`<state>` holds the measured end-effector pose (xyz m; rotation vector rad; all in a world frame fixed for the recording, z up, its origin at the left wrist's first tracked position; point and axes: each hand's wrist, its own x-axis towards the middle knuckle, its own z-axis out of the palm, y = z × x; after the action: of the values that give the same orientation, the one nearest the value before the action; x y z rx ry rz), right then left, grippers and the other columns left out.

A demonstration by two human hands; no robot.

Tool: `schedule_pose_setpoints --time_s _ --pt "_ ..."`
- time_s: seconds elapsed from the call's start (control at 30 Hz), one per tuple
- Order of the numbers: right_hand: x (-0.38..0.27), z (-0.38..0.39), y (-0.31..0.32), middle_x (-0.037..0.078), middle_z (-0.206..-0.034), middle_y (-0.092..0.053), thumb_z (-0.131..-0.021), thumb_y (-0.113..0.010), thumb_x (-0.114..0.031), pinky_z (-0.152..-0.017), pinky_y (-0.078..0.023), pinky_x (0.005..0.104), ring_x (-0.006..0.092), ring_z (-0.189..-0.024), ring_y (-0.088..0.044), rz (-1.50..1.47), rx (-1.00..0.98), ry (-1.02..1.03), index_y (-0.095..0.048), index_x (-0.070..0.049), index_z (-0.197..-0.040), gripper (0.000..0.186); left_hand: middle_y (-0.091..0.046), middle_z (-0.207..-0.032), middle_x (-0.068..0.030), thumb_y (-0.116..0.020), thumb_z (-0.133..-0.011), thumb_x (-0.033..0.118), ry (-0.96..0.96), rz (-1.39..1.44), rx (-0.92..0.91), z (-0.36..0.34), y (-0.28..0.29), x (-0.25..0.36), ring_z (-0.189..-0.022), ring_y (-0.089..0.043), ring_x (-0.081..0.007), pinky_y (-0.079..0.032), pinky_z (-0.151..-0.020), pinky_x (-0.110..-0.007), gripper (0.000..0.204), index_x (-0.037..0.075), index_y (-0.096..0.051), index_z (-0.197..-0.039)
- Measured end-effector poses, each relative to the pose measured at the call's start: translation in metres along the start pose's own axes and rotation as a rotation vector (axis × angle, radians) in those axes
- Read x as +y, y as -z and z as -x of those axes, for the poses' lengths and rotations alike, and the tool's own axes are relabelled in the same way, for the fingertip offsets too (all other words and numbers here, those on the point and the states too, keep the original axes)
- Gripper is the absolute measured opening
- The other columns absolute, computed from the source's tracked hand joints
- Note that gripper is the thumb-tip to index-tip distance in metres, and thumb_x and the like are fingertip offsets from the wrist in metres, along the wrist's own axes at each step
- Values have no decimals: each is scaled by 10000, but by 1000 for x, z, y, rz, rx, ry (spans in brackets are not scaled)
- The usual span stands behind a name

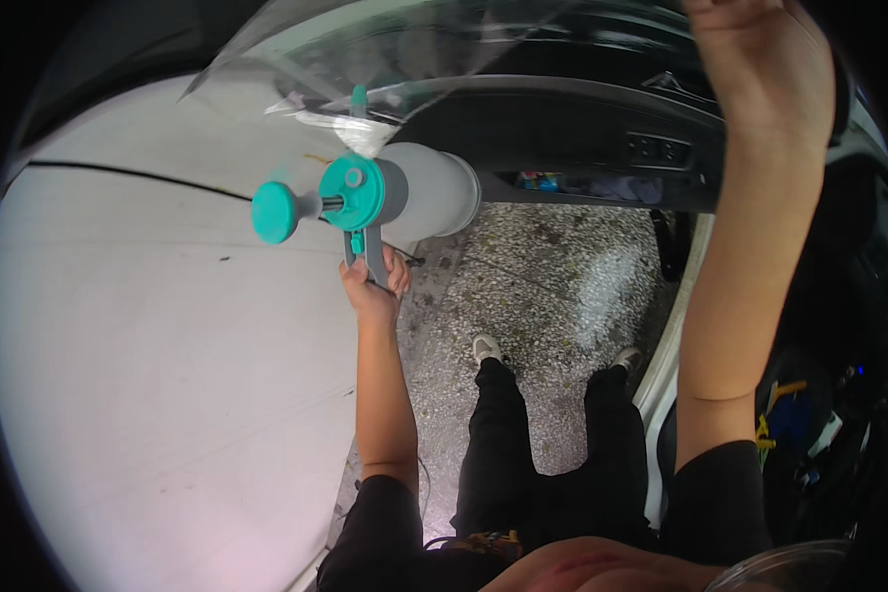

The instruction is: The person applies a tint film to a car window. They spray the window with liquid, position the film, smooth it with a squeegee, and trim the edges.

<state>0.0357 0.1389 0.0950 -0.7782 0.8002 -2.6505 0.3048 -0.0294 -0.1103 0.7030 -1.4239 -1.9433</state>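
Observation:
My left hand is wrapped round the grey handle of a pump sprayer. The sprayer lies tilted on its side in the air, with a translucent white bottle, a teal collar and a teal plunger knob pointing left. Its nozzle end, at the top, meets a white blur that may be spray, just under a clear plastic film. My right hand is raised at the upper right, beside the film's far end. Its fingers run out of the picture, so whether it grips the film is hidden.
An open car door spans the far side, with window switches and a filled door pocket. A large white surface takes up the left, crossed by a black cable. Pebbled floor lies below; the dark car interior is at right.

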Motion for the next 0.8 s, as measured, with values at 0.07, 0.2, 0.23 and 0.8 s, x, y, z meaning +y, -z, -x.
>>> schedule_pose_setpoints --time_s 0.07,0.2,0.23,0.8 --pt "13 4 5 62 -834 -638 -884 -568 -241 -516 -474 222 113 -559 -588 -50 -8 -42 -552 -55 -901 188 -332 -438 -15 -434 -721 494 47 44 -77 10 -31 -22 -357 -297 -139 -274 -374 -265 438 59 -416 -673" --pt "17 27 14 89 -786 -630 -890 -570 -224 -515 -468 229 127 -545 -590 -101 40 -162 -554 -17 -885 208 -381 -447 -43 -517 -691 456 168 256 -257 22 -112 -63 -362 -342 -143 -297 -367 -266 435 24 -463 -676" --pt "18 34 15 95 -773 -629 -891 -570 -220 -515 -467 231 130 -542 -591 -116 63 -198 -555 -7 -881 214 -403 -450 -57 -553 -679 429 190 335 -284 22 -126 -69 -361 -358 -145 -303 -360 -263 430 5 -484 -675" --pt "-179 192 262 41 -734 -615 -785 -681 -90 -602 -460 223 102 -666 -590 1237 395 -272 -608 -15 -826 113 -532 -574 -95 -584 -823 424 333 -386 -1052 152 -332 -210 -549 -540 -177 -426 -537 -330 447 -15 -559 -744"
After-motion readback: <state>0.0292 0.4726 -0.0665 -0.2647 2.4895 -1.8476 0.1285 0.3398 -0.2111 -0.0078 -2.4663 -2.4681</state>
